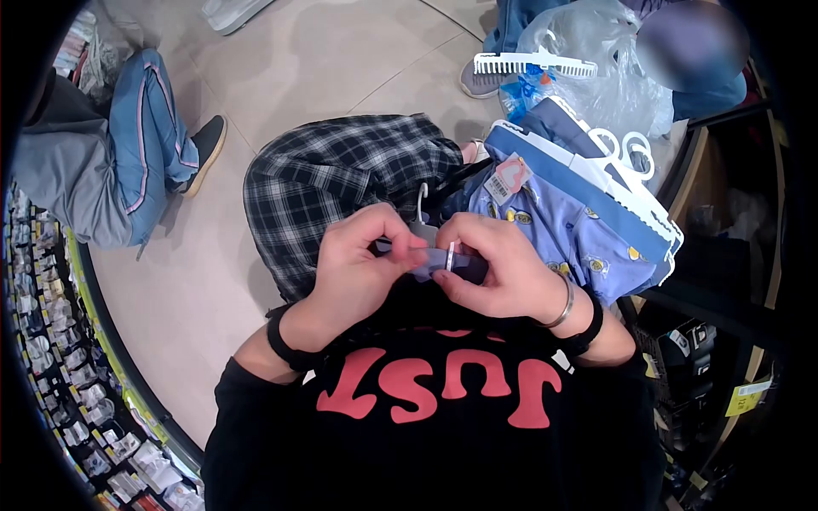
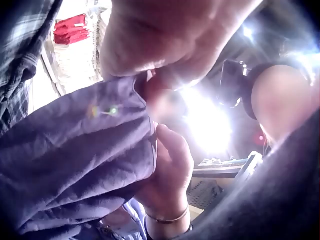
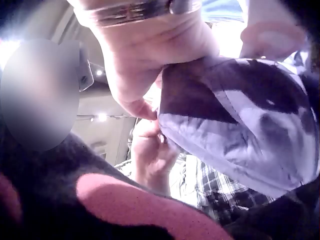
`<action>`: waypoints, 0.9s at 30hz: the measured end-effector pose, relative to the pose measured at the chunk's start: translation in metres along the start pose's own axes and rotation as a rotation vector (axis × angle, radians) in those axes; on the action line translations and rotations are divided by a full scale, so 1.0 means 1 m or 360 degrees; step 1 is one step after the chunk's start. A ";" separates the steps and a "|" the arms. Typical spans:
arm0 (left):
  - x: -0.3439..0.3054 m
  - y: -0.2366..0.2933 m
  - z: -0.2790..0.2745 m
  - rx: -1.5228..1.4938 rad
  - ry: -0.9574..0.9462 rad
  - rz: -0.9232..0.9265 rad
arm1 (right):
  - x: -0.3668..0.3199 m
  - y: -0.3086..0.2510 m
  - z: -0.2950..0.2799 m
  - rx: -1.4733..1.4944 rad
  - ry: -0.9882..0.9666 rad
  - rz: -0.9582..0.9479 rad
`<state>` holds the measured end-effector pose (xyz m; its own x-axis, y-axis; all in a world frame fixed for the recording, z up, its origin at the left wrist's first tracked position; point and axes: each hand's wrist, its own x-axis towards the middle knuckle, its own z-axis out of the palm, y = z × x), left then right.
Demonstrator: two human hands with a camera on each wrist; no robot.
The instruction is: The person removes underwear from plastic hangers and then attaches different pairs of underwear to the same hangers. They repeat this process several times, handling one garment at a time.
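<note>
My left hand (image 1: 354, 268) and right hand (image 1: 498, 268) meet in front of my chest, their thumbs and fingers pinching the edge of a lavender garment (image 2: 85, 155). A narrow white strip (image 1: 450, 255) shows by the right fingertips. Just beyond the hands stands a grey hanger hook (image 1: 423, 203). The left wrist view has the left hand (image 2: 165, 40) above the fabric and the right hand (image 2: 172, 165) below. In the right wrist view, the cloth hangs in folds from the right fingers, with the left hand (image 3: 152, 155) lower down. The garment's full shape is hidden.
Patterned blue shorts (image 1: 545, 226) with a tag lie at the right with white hangers (image 1: 626, 162). Black plaid cloth (image 1: 332, 175) covers my lap. A plastic bag (image 1: 588, 38) and another person are beyond; someone in blue trousers (image 1: 153, 145) is at the left, above stocked shelves (image 1: 68, 366).
</note>
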<state>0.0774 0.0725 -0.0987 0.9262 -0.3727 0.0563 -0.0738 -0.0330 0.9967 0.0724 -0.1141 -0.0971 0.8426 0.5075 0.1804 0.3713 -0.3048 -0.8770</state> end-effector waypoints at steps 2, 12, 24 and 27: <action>-0.002 -0.007 0.003 0.0133 -0.0050 -0.0001 | -0.001 -0.001 -0.001 0.0046 0.0011 0.0069; 0.005 0.013 0.002 -0.0279 -0.0249 -0.0114 | -0.030 -0.039 -0.025 0.0061 0.0217 0.0315; 0.028 0.070 0.010 0.0281 -0.0299 0.0623 | -0.025 -0.049 -0.030 0.0651 0.0693 -0.0043; 0.028 0.063 0.014 0.0393 -0.0113 0.0664 | -0.016 -0.035 -0.015 0.1091 0.0707 -0.0021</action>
<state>0.0930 0.0469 -0.0357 0.7721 -0.4628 0.4354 -0.5268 -0.0831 0.8459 0.0518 -0.1230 -0.0624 0.9693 0.0968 0.2260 0.1824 0.3329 -0.9251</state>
